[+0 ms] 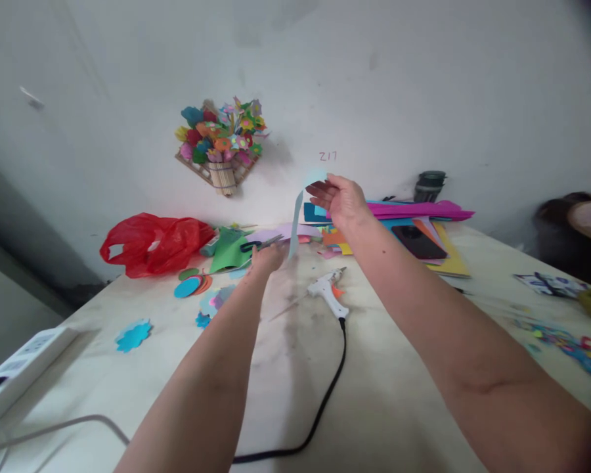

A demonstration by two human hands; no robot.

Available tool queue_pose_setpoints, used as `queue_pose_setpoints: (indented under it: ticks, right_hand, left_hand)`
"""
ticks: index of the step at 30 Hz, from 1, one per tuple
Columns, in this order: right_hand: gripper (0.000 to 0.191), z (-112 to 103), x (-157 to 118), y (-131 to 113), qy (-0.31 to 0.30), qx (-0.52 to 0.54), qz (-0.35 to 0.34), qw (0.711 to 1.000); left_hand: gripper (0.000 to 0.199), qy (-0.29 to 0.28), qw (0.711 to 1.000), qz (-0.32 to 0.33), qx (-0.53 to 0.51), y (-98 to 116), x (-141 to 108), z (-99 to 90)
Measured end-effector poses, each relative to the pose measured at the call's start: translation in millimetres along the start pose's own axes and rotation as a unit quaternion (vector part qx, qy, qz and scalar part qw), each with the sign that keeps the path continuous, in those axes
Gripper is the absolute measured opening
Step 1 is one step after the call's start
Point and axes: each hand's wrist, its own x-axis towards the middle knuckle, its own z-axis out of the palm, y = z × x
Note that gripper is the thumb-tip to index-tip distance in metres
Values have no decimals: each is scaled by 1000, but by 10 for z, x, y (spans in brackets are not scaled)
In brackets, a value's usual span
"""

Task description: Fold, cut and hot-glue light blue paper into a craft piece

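Note:
My right hand [335, 197] is raised above the back of the table, its fingers pinching the top of a long light blue paper strip [296, 220]. The strip curls over and hangs down towards my left hand [269, 258]. That hand is low over the table beside the dark-handled scissors [261, 244]; its fingertips are hard to make out, and whether it grips anything is unclear. A white glue gun [329, 293] lies on the table between my forearms, with an orange scrap beside it.
A red plastic bag [157, 244] and green sheet [229, 249] lie back left, near blue discs [187, 287] and a blue paper flower [133, 336]. Coloured sheets, a phone [418, 242] and a dark jar [429, 186] are back right. A black cord [328, 397] crosses the front. A person's head shows far right.

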Motion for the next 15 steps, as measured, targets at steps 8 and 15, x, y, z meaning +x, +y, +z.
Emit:
queue_pose_setpoints:
  ticks: [8,15]
  right_hand:
    - [11,-187,-194,-36,17,56,4,998]
    - [11,-48,-468,-191,1,146,2,989]
  left_hand:
    - [19,-92,995,35,10,368,-208,-155]
    - [61,-214,829,-93,-508,434,-749,-380]
